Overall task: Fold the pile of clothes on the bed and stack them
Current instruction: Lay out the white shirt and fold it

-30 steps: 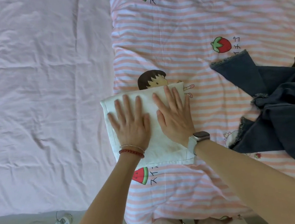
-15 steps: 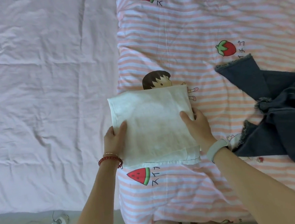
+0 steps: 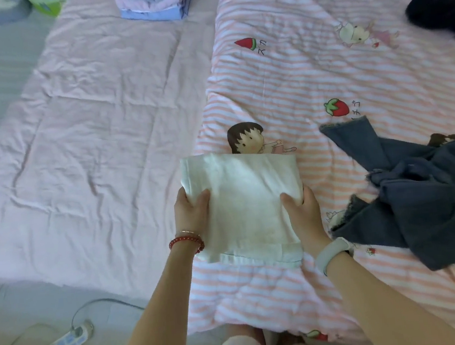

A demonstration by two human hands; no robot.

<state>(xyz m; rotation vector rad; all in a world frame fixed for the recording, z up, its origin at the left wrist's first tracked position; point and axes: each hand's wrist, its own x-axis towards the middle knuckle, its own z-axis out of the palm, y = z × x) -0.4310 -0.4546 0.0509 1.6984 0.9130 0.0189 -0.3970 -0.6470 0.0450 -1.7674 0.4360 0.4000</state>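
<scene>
The striped quilt [image 3: 309, 83] bears katakana, seemingly スイカ beside watermelons and イチゴ beside a strawberry.

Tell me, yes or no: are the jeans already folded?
No. The jeans lie crumpled and spread on the striped quilt, right of the folded white garment that both hands grip.

I see a pink-and-white striped quilt [image 3: 309, 83] printed with cartoon girls, strawberries and watermelon slices, lying beside a plain, creased pink sheet [image 3: 97, 136]. Down at lower left, a white power strip [image 3: 64, 344] sits on the grey floor [image 3: 9, 333] with its cable looping away.
</scene>
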